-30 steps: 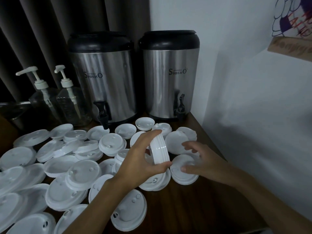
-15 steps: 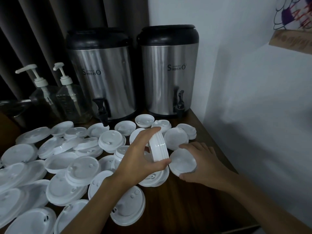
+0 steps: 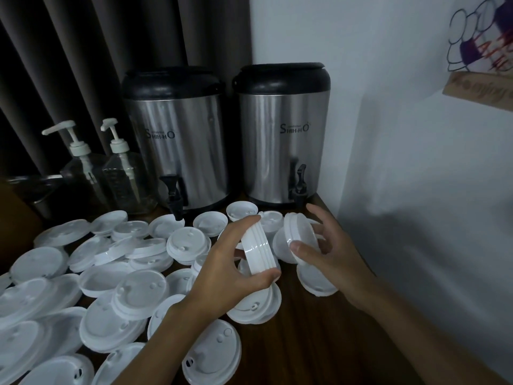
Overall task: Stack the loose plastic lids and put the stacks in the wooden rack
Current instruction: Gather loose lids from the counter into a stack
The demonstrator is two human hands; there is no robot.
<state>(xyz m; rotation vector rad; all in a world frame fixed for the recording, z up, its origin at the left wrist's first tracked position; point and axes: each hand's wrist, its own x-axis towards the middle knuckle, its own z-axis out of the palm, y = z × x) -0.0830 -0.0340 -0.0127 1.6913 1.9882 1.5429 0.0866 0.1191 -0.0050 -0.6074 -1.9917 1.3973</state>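
Many loose white plastic lids (image 3: 138, 290) lie scattered over the dark wooden table (image 3: 319, 343). My left hand (image 3: 230, 276) grips a small stack of white lids (image 3: 258, 250) on edge, thumb below and fingers over the top. Just to its right, my right hand (image 3: 330, 257) holds a single white lid (image 3: 298, 234) tilted in the air, thumb on its near rim and fingers behind it. The single lid sits a short gap from the stack. No wooden rack shows in this view.
Two steel drink dispensers (image 3: 177, 140) (image 3: 283, 134) with black lids and taps stand at the back. Two clear pump bottles (image 3: 122, 173) stand left of them. A white wall (image 3: 416, 162) borders the table's right edge; dark curtains hang behind.
My right hand has lifted one lid off the table and tilted it up beside the stack. The left hand keeps its hold on the stack, nearly still.
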